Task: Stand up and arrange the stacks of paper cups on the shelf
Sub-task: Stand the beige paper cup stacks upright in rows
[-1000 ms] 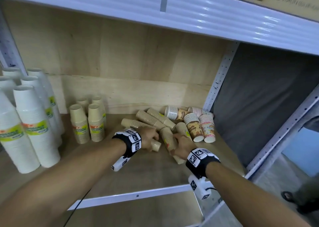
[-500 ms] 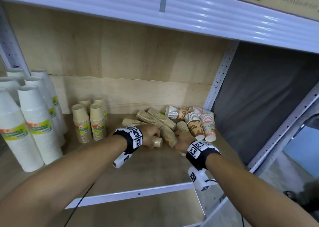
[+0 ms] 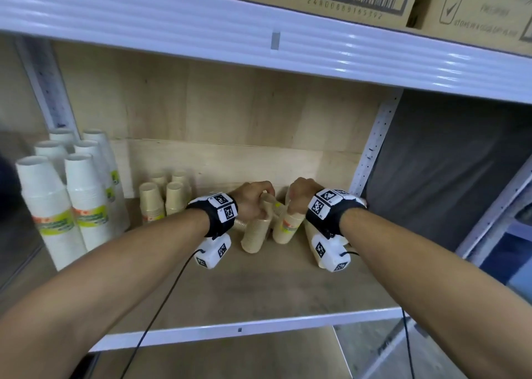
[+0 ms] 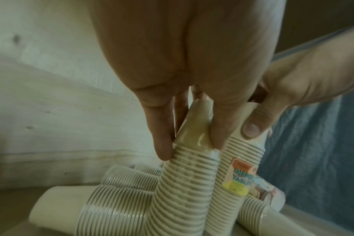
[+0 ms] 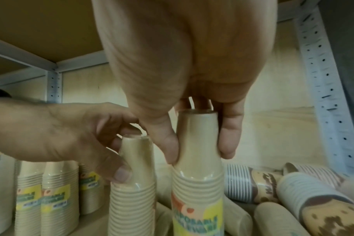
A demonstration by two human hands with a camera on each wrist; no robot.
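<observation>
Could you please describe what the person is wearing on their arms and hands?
Both forearms are bare, with no sleeves. Each wrist carries a black band faced with white tiles printed with black square markers. A white camera block bearing similar markers hangs under each wrist, trailing a thin black cable. The hands wear no gloves.

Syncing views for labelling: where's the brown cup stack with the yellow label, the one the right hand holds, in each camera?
Head: the labelled cup stack stands centre, under the right hand.
Left wrist: right of centre, beside the plain stack.
Right wrist: centre, upside down.
Shared landmark: the left hand gripping the plain stack alongside it.
</observation>
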